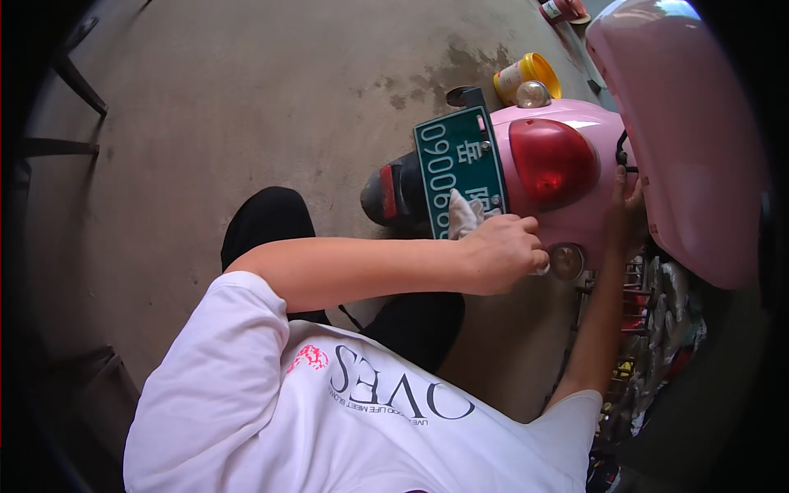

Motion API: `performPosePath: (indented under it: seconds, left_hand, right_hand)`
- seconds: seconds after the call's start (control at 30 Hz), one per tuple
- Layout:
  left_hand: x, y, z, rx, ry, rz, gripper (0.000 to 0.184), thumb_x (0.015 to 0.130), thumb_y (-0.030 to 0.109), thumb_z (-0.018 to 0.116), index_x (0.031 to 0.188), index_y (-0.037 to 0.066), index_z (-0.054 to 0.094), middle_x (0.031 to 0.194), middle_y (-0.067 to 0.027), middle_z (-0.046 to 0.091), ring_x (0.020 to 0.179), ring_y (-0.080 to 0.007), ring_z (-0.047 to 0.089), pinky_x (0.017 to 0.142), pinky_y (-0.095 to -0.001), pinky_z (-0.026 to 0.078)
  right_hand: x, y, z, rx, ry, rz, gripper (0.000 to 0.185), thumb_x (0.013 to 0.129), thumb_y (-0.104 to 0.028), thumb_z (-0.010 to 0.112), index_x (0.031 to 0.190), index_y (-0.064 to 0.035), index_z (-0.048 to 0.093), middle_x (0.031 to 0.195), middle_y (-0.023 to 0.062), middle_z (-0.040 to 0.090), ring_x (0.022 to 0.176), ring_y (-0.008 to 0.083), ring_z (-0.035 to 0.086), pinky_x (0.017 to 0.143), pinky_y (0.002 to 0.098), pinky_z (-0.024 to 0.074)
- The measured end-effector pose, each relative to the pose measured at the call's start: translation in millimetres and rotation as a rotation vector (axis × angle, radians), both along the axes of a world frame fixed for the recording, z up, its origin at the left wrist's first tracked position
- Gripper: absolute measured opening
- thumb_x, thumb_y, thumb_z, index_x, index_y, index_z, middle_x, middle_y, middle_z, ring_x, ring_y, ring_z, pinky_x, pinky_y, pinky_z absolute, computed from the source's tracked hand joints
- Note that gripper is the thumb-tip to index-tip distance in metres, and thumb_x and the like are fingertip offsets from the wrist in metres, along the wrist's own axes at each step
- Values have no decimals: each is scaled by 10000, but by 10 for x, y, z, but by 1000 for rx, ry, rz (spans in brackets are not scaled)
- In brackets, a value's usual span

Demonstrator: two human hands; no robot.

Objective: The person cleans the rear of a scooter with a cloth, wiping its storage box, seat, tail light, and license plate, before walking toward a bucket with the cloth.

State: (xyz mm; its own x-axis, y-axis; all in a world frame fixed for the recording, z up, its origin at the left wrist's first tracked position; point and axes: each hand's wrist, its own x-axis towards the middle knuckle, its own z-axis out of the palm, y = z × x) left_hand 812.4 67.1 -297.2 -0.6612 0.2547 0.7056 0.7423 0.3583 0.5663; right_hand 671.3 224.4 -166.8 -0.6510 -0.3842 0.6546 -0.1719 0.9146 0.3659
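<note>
My left hand (507, 253) is closed around a crumpled pale cloth (466, 215), whose loose end lies against the green licence plate (440, 150). The plate is mounted at the rear of a pink scooter (559, 215), beside its red tail light (555, 164). Below my left hand is a round clear indicator lamp (567, 261); its twin (532, 94) is on the far side. My right hand (629, 201) reaches into the gap between the body and a large pink top box (682, 140). Its visible fingers are stretched out, touching near a black fitting; the rest is hidden.
A yellow bucket (528, 76) stands beyond the scooter near a damp patch on the concrete floor (246, 107). Dark furniture legs (80, 86) are at the left. Stacked wrapped goods (666, 304) sit at the lower right. My dark-clad knee (267, 222) is close to the rear wheel.
</note>
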Motion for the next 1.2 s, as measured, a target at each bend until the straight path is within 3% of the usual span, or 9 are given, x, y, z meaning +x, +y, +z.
performPosePath:
  seconds: [0.13,0.23,0.3,0.53,0.73,0.83,0.9,1.0,1.2]
  left_hand:
    - [-53,-265,-131,143,112,189,288,692,57,658,969,134,646,1016,-57,618,957,-222,568,766,-343,476]
    - [-172,-278,-88,-17,246,277,296,664,57,673,946,145,659,982,-37,610,908,-221,576,750,-332,484]
    - [-191,-210,-11,-124,192,296,274,671,69,663,937,136,661,954,-36,608,887,-220,577,744,-328,485]
    - [-149,310,161,-434,51,322,187,732,245,619,785,70,656,819,-58,610,839,-214,579,733,-311,474]
    - [-303,322,293,-284,279,223,281,784,345,604,748,72,660,812,-69,605,850,-229,579,757,-327,466]
    - [-350,458,275,-462,25,136,351,799,384,606,762,40,667,804,-101,597,801,-268,600,698,-379,507]
    - [-263,363,380,-507,-109,114,361,804,388,603,762,36,669,813,-110,603,795,-272,607,693,-381,512]
    - [-150,126,479,-614,-271,37,283,798,322,603,835,51,674,910,-120,626,864,-269,614,719,-357,514]
    - [-175,-451,20,-254,357,228,317,730,131,620,1045,102,646,1013,-28,610,872,-179,584,746,-299,501]
  right_hand:
    - [101,-45,27,-52,33,-35,686,887,-581,430,1334,-63,450,1395,164,413,1285,338,384,1050,429,313]
    - [-26,48,-46,-438,-281,299,631,890,-540,475,1316,-75,477,1375,164,437,1266,336,406,1053,424,305]
    - [-194,196,-95,-210,-159,397,559,889,-452,551,1284,-59,509,1351,159,465,1236,327,438,1038,413,321]
    - [-378,305,-244,-271,-20,466,456,891,-343,593,1216,-24,562,1243,147,564,1155,295,519,1016,393,341]
    - [-437,399,-286,-75,98,384,423,884,-321,606,1179,-19,584,1219,149,579,1128,294,536,988,385,363]
    - [-424,308,-278,-113,25,315,387,882,-292,611,1154,-17,598,1206,152,586,1117,299,539,980,382,368]
    - [-245,76,-167,-506,-41,534,365,880,-274,616,1135,-12,607,1189,151,598,1096,303,552,969,385,379]
    - [-357,246,-145,-297,-61,565,359,874,-263,626,1126,-7,611,1170,147,611,1080,298,566,954,382,394]
    - [-519,422,-308,-192,8,419,355,874,-255,625,1142,-22,613,1163,139,617,1079,289,571,949,372,402]
